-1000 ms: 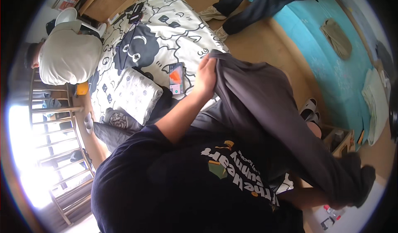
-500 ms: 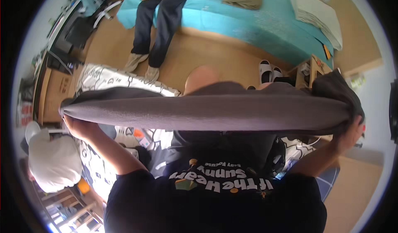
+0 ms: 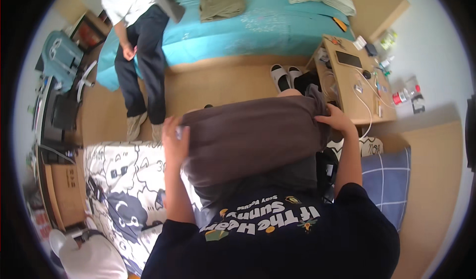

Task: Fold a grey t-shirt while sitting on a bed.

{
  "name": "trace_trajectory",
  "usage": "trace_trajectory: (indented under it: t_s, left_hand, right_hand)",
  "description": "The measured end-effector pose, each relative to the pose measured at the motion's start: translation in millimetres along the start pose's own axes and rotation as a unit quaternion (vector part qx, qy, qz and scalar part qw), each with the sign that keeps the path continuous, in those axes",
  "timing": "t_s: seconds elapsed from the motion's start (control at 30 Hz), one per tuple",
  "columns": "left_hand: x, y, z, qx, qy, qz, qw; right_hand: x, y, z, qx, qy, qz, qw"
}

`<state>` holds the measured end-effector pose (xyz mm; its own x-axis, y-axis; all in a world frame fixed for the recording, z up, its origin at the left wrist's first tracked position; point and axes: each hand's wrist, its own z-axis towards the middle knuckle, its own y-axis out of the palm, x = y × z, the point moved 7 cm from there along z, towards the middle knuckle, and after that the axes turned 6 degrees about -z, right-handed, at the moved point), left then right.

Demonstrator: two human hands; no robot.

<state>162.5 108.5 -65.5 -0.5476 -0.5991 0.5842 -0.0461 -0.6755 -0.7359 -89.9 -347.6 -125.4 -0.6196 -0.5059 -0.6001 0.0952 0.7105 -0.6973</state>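
my right hand point(image 3: 340, 120) pinches the folded, oblong grey-brown cloth point(image 3: 253, 140); my left hand point(image 3: 176, 142) touches its left end, grip indiscernible.

Light bright and soft. White quilt with black cartoon outlines point(image 3: 133, 180) looks brightest, at lower left. Grey shadow on pale smooth wall point(image 3: 439, 80), at right. Brown-grey soft cloth point(image 3: 253, 140): fine texture hardly readable. Rim black; straight edges bowed, outer areas blurred.

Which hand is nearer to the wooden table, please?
Right. The right hand, at the right end of the brown cloth, is close to the wooden table; the left hand is at the cloth's left end, farther away.
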Motion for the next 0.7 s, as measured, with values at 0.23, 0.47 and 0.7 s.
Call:
trace_trajectory:
  t_s: [0.23,0.47,0.7]
  left_hand:
    - [185.4,114.5,54.3,-0.259,0.235,-0.248,0.904]
    - [300.0,177.3,54.4,-0.482,0.263,-0.443,0.709]
    - [302.4,186.3,4.2,-0.581,0.296,-0.488,0.58]
  right_hand:
    - [-35.2,-43.5,-25.5,0.119,-0.011,0.215,0.969]
    - [-130.0,-70.0,-119.6,-0.148,-0.202,0.4,0.882]
    - [-158.8,-61.3,-158.1,-0.258,-0.283,0.149,0.912]
